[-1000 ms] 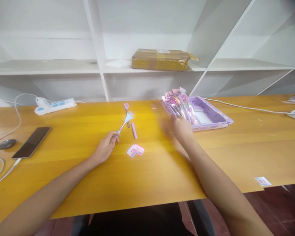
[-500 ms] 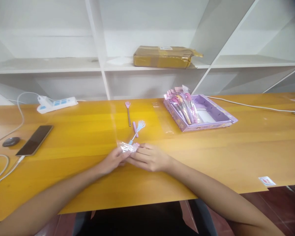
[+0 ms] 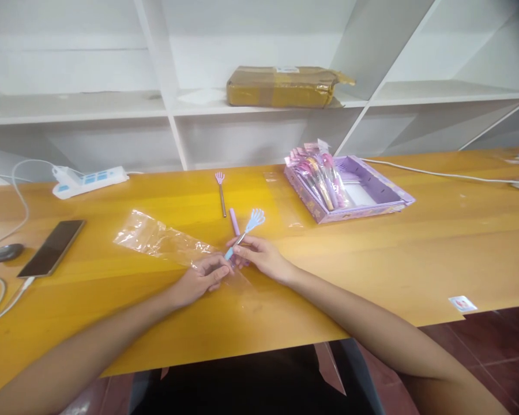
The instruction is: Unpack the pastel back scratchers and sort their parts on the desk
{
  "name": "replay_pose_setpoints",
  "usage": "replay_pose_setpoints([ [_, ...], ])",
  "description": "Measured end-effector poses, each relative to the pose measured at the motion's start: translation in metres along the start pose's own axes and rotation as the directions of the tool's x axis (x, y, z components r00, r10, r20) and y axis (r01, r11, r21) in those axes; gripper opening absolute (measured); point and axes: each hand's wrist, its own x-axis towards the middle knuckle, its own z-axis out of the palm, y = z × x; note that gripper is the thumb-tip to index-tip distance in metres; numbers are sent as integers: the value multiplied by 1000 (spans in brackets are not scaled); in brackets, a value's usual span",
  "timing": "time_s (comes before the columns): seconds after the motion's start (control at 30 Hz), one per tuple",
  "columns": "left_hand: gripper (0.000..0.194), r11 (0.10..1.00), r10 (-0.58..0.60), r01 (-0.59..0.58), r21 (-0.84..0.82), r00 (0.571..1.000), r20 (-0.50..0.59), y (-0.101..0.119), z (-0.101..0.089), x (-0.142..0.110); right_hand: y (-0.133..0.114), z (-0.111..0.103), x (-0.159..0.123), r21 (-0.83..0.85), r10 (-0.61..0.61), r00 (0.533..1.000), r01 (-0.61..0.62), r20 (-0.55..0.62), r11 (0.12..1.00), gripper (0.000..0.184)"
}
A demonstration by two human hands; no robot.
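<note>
Between my hands is a light-blue back scratcher [image 3: 255, 219], its claw end pointing up and away to the right. The fingers of my right hand [image 3: 262, 257] are closed on its metal rod near the blue handle. My left hand [image 3: 204, 278] pinches a clear plastic bag [image 3: 149, 237] close to the handle's lower end; the bag spreads out to the left over the table. Just beyond my right fingers lies a purple tube-shaped handle [image 3: 234, 221], partly hidden. Farther back rests a pink-clawed back scratcher [image 3: 222, 196] with a metal rod.
A purple box [image 3: 363, 214] at the back right holds several packaged back scratchers [image 3: 322, 178]. On the left are a phone [image 3: 52, 248], a dark mouse-like object [image 3: 7, 252] and a white power strip [image 3: 90, 183]. A taped carton [image 3: 281, 87] sits on the shelf behind.
The clear bag, bunched between my hands before, now stretches out to the left. My right hand has shifted up onto the blue back scratcher's rod. The view has moved slightly.
</note>
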Motion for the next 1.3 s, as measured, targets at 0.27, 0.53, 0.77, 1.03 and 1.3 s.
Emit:
replay_pose_setpoints([
  [0.27, 35, 938, 303, -259, 232, 936, -180, 25, -17, -1, -18, -20, -2, 67, -285, 864, 342, -416, 937, 43],
  [0.53, 41, 961, 238, -273, 40, 748, -619, 3, -51, 14, -35, -43, -20, -741, -610, 789, 450, 68, 499, 31],
  [0.77, 40, 904, 153, -367, -219, 756, -637, 16, -43, 17, -28, -43, -19, -937, -488, 836, 337, 250, 97, 34],
  [1.03, 40, 904, 125, -343, -255, 783, -609, 16, -42, 17, -25, -51, -16, -957, -448, 866, 280, 220, 71, 39],
  [1.3, 42, 916, 88, -304, -262, 790, -607, 13, -36, 17, -21, -49, -15, -955, -434, 872, 287, 227, 77, 36],
])
